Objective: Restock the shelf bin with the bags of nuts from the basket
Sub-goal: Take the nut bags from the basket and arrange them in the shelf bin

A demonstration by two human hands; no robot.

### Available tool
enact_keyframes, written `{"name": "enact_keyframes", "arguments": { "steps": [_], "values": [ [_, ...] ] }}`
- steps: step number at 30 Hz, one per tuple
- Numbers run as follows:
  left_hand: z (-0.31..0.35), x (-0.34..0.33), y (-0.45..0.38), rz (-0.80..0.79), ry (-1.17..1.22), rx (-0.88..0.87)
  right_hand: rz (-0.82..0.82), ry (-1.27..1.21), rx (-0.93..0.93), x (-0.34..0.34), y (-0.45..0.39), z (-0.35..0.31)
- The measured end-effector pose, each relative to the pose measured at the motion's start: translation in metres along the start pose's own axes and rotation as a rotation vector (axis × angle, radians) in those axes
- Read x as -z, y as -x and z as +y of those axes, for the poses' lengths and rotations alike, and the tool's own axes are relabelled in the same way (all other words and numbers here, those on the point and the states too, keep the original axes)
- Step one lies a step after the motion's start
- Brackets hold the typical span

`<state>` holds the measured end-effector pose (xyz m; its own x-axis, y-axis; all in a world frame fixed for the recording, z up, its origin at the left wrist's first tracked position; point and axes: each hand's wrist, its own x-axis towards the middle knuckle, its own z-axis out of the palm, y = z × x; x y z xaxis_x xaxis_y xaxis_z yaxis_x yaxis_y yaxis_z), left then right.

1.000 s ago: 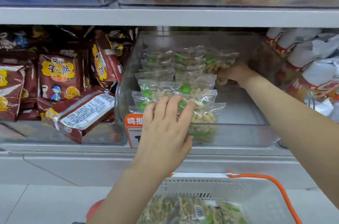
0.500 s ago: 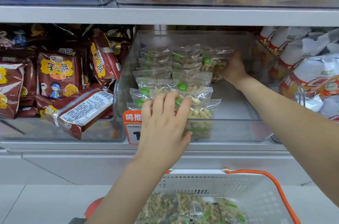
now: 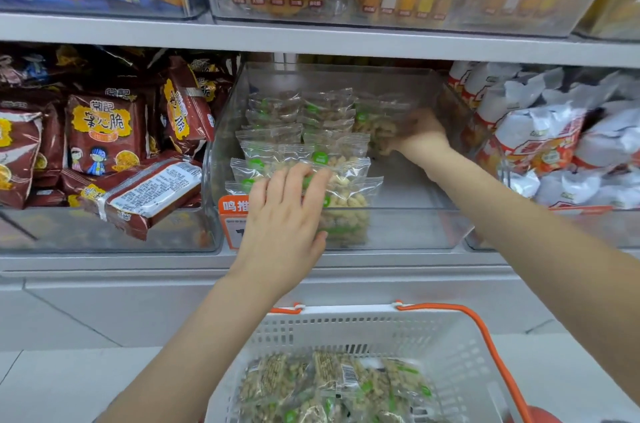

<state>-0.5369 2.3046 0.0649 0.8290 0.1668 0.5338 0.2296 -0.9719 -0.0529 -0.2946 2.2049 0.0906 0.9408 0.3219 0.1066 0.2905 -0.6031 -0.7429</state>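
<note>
A clear plastic shelf bin [image 3: 415, 228] stands on the middle shelf, with two rows of clear bags of nuts [image 3: 304, 142] with green dots along its left and middle. My left hand [image 3: 287, 215] lies flat with spread fingers against the front bags of the rows. My right hand [image 3: 419, 132] reaches deep into the bin and grips a bag of nuts [image 3: 372, 126] at the back, right of the rows. The white basket [image 3: 450, 353] with orange handles sits below, holding several more bags of nuts [image 3: 332, 384].
Brown snack packs [image 3: 104, 132] fill the bin on the left, one lying tilted at its front. White and orange packs [image 3: 540, 135] fill the bin on the right. An upper shelf [image 3: 311, 38] hangs just above the bin. An orange price tag [image 3: 233, 211] sticks to the bin's front.
My right hand has stayed deep at the back of the bin with its bag, which has shifted slightly left toward the rows. My left hand keeps pressing the front bags. The view has tilted down.
</note>
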Motion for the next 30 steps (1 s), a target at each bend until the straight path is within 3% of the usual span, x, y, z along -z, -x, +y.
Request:
{"name": "enact_keyframes", "arguments": {
  "steps": [3,6,10,13,20,27,30],
  "values": [
    [0.003,0.006,0.008,0.059,0.048,0.01,0.127,0.015,0.123,0.026,0.055,0.009],
    [0.008,0.013,0.017,0.115,0.061,-0.011,0.103,0.024,0.156,0.042,0.094,0.02],
    [0.012,0.014,0.034,0.023,0.0,-0.041,0.058,0.158,0.231,0.047,0.116,0.026],
    [0.014,0.015,0.041,-0.022,-0.051,-0.04,-0.067,0.252,0.16,0.052,0.108,0.014],
    [0.006,0.012,0.031,-0.036,-0.039,-0.024,-0.364,0.35,-0.204,0.032,0.055,-0.015],
    [-0.007,0.004,0.017,-0.051,-0.072,-0.026,-0.451,0.633,-0.13,-0.007,0.022,-0.021],
    [-0.006,0.003,0.014,-0.046,-0.075,-0.014,-0.441,0.578,-0.095,-0.008,0.012,-0.024]
  ]
}}
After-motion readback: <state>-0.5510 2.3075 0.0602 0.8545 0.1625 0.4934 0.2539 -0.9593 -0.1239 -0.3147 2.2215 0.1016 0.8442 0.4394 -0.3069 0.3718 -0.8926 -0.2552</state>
